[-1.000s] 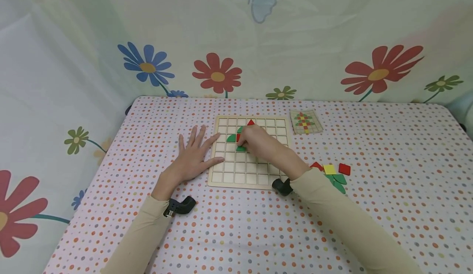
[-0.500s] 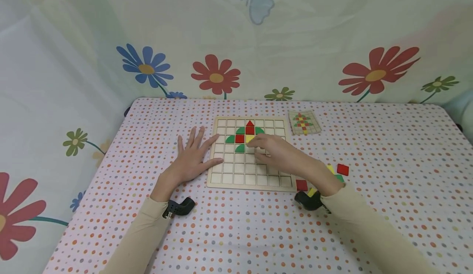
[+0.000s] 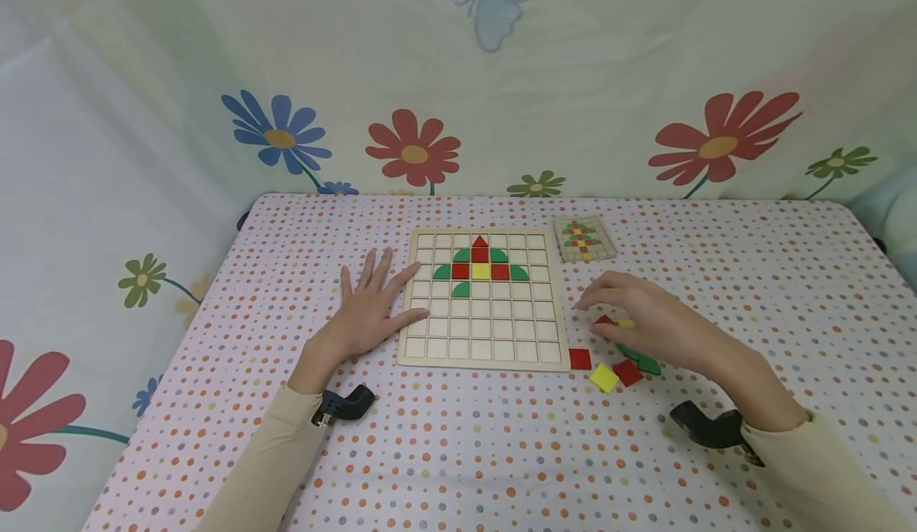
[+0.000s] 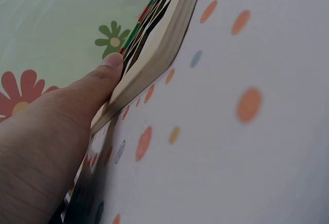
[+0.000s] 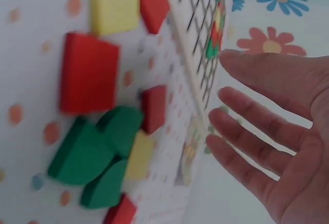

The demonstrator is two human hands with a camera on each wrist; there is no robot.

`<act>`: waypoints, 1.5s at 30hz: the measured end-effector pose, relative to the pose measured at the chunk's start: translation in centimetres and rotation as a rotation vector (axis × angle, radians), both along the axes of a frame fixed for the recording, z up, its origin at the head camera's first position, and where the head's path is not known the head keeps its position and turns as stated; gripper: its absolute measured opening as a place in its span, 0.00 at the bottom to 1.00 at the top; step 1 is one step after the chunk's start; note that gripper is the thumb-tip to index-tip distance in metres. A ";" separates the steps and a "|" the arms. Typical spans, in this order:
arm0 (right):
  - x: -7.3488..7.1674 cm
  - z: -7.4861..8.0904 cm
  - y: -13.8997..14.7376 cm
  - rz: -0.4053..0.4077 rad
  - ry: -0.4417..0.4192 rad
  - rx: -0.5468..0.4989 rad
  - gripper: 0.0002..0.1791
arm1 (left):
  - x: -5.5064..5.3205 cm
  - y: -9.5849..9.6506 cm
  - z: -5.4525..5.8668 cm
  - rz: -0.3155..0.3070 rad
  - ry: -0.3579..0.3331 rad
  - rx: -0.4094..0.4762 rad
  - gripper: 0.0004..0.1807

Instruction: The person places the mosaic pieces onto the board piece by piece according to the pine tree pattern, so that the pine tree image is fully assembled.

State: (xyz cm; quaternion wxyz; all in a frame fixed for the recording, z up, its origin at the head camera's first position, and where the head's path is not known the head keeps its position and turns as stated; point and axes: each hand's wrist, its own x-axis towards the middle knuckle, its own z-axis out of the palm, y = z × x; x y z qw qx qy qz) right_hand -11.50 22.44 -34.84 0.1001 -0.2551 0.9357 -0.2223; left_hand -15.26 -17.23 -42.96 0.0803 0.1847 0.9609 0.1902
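A wooden grid board [image 3: 458, 329] lies on the table. Red and yellow squares, green quarter-round tiles and a red triangle [image 3: 480, 242] fill some upper cells. My left hand [image 3: 368, 313] lies spread at the board's left side; in the left wrist view its thumb [image 4: 110, 64] rests on the board's edge. My right hand [image 3: 655, 321] hovers right of the board over loose tiles, fingers parted and holding nothing. Beneath or beside it are a yellow square [image 3: 604, 377], red squares [image 3: 628, 372] and green quarter-round tiles [image 5: 85, 152]; the hand partly hides some of them in the head view.
A small pattern card [image 3: 583, 239] with a tree of coloured tiles lies behind the right hand. One red square [image 3: 579, 359] touches or nearly touches the board's lower right edge. A flowered curtain [image 3: 609, 78] hangs behind the dotted tablecloth [image 3: 466, 452].
My right hand has moved off the board to the right, over the loose tiles. A red square and a green quarter-round tile now show right of the yellow one. The left hand stays put.
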 end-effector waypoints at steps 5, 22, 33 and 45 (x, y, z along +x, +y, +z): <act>-0.1 -1.0 1.2 -0.043 -0.017 0.025 0.19 | 0.0 -0.1 0.0 -0.001 0.007 0.007 0.46; -2.9 -2.0 1.8 -0.139 -0.209 -0.012 0.17 | 0.0 -0.1 0.1 0.001 0.004 0.010 0.46; -3.6 -2.1 1.9 -0.182 -0.253 -0.013 0.15 | 0.0 -0.1 0.1 -0.005 -0.003 0.013 0.46; -3.3 -1.8 1.9 -0.079 -0.177 -0.037 0.14 | -0.1 -0.2 0.0 -0.009 -0.003 0.006 0.46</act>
